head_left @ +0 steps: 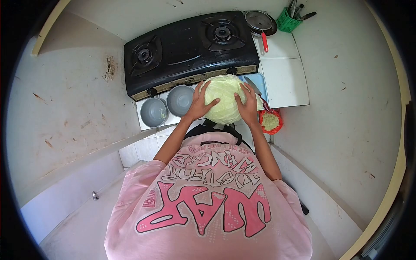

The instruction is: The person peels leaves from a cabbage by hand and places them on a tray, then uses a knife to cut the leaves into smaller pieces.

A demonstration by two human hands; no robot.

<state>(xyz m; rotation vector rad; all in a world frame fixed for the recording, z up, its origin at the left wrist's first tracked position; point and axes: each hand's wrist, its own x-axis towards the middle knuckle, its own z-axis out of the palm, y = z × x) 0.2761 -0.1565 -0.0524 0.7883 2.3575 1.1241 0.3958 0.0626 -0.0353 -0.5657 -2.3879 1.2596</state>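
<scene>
1. Between the spread fingers (203, 92) of the left hand (200, 105) and the right hand (248, 106) sits a large cabbage (224, 97), round and pale green, its outer leaves smooth and faintly veined.
2. Against the cabbage's left side, the left fingers are parted from their thumb, which reaches inward across the leaves.
3. Opposite them, the right fingers lie apart along the other side, the thumb resting on the curved front; neither hand pinches anything.
4. To the left of the left fingers stand two round, smooth grey bowls (180, 100); the farther one from the hand has small pale green shreds clinging inside.
5. Just beyond the right fingers, a knife (252, 85) with a pointed metal blade lies on a light blue board (261, 81), partly hidden by hand and cabbage.
6. To the right of the right hand, a crinkled red bag (278, 116) holds finely shredded, pale green matter.
7. Ahead of both sets of fingertips stretches a glossy black stove (180, 43) with two round burners.
8. Farther ahead and right of the right fingers are a round mesh strainer (258, 20) with a red handle and a green, slatted basket (287, 21) of utensils, near white square tiles (284, 76).
</scene>
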